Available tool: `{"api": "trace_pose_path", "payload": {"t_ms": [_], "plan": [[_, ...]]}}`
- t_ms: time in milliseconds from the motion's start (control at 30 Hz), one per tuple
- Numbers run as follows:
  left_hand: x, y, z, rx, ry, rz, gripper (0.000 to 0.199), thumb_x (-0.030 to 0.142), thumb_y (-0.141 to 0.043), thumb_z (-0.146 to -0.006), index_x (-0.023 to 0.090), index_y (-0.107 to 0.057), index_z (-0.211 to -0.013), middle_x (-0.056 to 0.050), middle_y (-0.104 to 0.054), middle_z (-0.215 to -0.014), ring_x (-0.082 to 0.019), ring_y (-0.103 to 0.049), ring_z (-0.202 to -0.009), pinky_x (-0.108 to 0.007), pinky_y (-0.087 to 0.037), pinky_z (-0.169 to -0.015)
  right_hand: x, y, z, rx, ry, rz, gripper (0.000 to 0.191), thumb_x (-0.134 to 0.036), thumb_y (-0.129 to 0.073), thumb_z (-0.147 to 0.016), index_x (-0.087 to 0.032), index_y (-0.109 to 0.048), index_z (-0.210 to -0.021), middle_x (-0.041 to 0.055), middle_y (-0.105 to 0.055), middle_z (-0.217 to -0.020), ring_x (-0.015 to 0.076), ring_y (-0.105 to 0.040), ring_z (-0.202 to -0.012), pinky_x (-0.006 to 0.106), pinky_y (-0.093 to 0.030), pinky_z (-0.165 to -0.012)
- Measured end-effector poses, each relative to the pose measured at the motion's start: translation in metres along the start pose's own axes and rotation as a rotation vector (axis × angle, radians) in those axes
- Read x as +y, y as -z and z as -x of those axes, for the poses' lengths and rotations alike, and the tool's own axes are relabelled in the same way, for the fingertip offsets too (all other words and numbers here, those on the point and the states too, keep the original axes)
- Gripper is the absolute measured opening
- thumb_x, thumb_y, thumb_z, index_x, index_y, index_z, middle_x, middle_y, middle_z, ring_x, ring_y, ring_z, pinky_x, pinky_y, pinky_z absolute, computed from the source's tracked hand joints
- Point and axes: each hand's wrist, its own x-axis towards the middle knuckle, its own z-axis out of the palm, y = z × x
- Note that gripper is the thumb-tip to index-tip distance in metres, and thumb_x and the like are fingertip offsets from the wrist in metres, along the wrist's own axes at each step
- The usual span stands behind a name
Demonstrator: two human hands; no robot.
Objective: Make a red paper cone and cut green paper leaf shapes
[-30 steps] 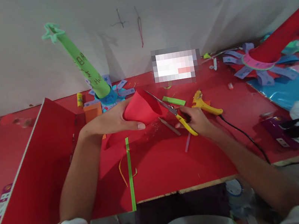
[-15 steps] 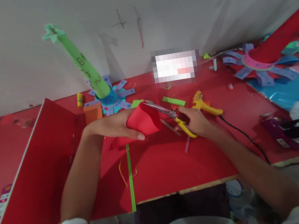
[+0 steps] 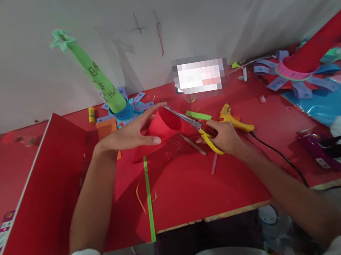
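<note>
My left hand (image 3: 134, 132) is closed around a curled piece of red paper (image 3: 163, 125), thumb along its lower side and fingers over its top. In my right hand (image 3: 224, 137) is a pair of scissors (image 3: 206, 137) with yellow and red handles. Their blades point up and left, with the tips at the upper edge of the red paper, close to my left fingertips. A pencil-like stick (image 3: 193, 145) lies on the red board (image 3: 196, 188) below the scissors. Just right of my right hand rests a yellow hot glue gun (image 3: 236, 120) with a black cord.
A green paper tube (image 3: 97, 76) with a star top stands at the back left, near a glue stick (image 3: 91, 115). A red tube (image 3: 322, 43) leans at the right beside a blue plastic packet (image 3: 322, 107). A red panel (image 3: 49, 198) rises at the left.
My left fingers have stretched upward along the red paper, and the paper has turned and risen slightly. The scissors stay at its upper edge.
</note>
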Motion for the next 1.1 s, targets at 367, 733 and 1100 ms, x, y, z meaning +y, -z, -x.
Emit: {"api": "trace_pose_path", "payload": {"t_ms": [367, 733, 1100], "plan": [[0.015, -0.065, -0.025, 0.563, 0.019, -0.396, 0.113, 0.083, -0.064, -0.087, 0.027, -0.014, -0.173, -0.021, -0.037, -0.173, -0.040, -0.042, -0.157, -0.058, -0.038, -0.125, 0.004, -0.002, -0.002, 0.064, -0.116, -0.032, 0.060, -0.082, -0.068, -0.081, -0.022, -0.064, -0.079, -0.0005, -0.051, -0.059, 0.0163, -0.041, -0.056, 0.033, -0.034, -0.058], [-0.025, -0.076, -0.040, 0.692, 0.049, -0.620, 0.078, 0.047, -0.065, -0.099, 0.019, -0.032, -0.165, -0.021, -0.051, -0.163, -0.040, -0.055, -0.145, -0.055, -0.042, -0.118, 0.001, -0.001, -0.003, 0.008, -0.099, -0.037, 0.066, -0.086, -0.064, -0.078, -0.026, -0.037, -0.069, -0.0042, -0.038, -0.058, 0.0144, -0.033, -0.056, 0.033, -0.029, -0.058], [-0.015, -0.042, -0.022, 0.470, -0.078, -0.406, 0.068, 0.037, -0.071, -0.091, 0.021, -0.045, -0.152, -0.015, -0.066, -0.145, -0.034, -0.068, -0.125, -0.046, -0.056, -0.104, 0.017, -0.014, -0.002, 0.001, -0.037, 0.043, 0.050, -0.073, -0.063, -0.086, -0.026, -0.047, -0.093, -0.0011, -0.055, -0.069, 0.0185, -0.049, -0.059, 0.032, -0.030, -0.059]]}}
